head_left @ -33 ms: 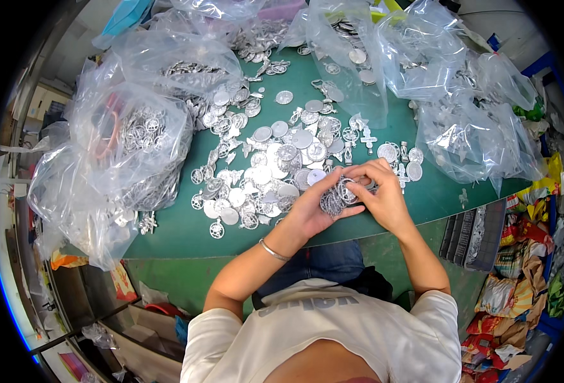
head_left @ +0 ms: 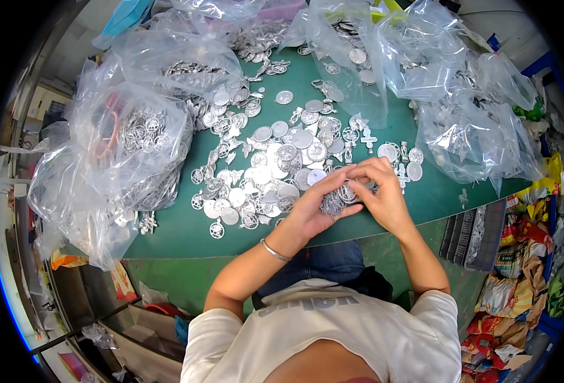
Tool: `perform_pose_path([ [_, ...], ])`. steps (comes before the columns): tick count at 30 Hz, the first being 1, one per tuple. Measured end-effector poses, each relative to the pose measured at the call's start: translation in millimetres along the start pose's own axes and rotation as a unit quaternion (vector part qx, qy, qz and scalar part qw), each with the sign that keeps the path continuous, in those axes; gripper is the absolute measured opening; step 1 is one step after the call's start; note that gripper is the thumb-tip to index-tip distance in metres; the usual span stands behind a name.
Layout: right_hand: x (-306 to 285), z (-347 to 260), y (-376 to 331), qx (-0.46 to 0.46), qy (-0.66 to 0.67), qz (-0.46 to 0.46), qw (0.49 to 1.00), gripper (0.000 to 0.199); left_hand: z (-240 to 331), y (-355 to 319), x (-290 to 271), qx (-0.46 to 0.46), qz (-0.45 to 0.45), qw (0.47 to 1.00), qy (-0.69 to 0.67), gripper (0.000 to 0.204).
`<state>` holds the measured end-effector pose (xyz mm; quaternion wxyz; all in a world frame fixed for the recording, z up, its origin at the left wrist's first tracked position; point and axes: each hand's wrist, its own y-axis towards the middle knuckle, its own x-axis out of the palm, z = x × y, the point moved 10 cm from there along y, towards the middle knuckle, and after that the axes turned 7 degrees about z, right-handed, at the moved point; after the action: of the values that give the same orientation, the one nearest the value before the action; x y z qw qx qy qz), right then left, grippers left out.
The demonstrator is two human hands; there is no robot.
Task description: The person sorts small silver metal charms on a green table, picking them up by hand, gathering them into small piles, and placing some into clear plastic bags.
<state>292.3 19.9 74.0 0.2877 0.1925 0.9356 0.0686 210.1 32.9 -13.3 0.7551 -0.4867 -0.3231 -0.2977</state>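
Slightly shifted since the earlier frame, the left hand [head_left: 311,214] cups a handful of silvery charms [head_left: 331,205] in a half-curled grip near the front edge of the counter [head_left: 448,195]; the right hand [head_left: 386,199], its grip partly closed, touches them, exact hold unclear. Only that handful is up; beyond, a large pile [head_left: 272,167] lies loose and plastic bags [head_left: 167,48] hold more.

A green table [head_left: 448,191] bears a spread of loose silvery metal pendants [head_left: 287,153] between clear plastic bags [head_left: 65,179].

Two hands [head_left: 310,212], one bracelet [head_left: 273,252]
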Motion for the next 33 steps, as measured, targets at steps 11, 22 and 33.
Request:
perform_pose_path([
  [11,-5.2,42.1,31.9,0.082,0.032,0.009,0.996,0.018,35.9,-7.7,-12.3,0.041,-0.015,0.996,-0.076,0.007],
  [22,35.1,-8.2,-27.2,0.053,0.142,-0.02,0.988,0.012,95.6,-106.6,-71.9,0.188,0.101,0.967,-0.136,0.013],
  [33,33.0,9.8,-26.2,0.1,0.131,-0.082,0.983,0.011,407.7,-254.6,-109.0,0.53,0.431,0.531,0.501,0.025],
])
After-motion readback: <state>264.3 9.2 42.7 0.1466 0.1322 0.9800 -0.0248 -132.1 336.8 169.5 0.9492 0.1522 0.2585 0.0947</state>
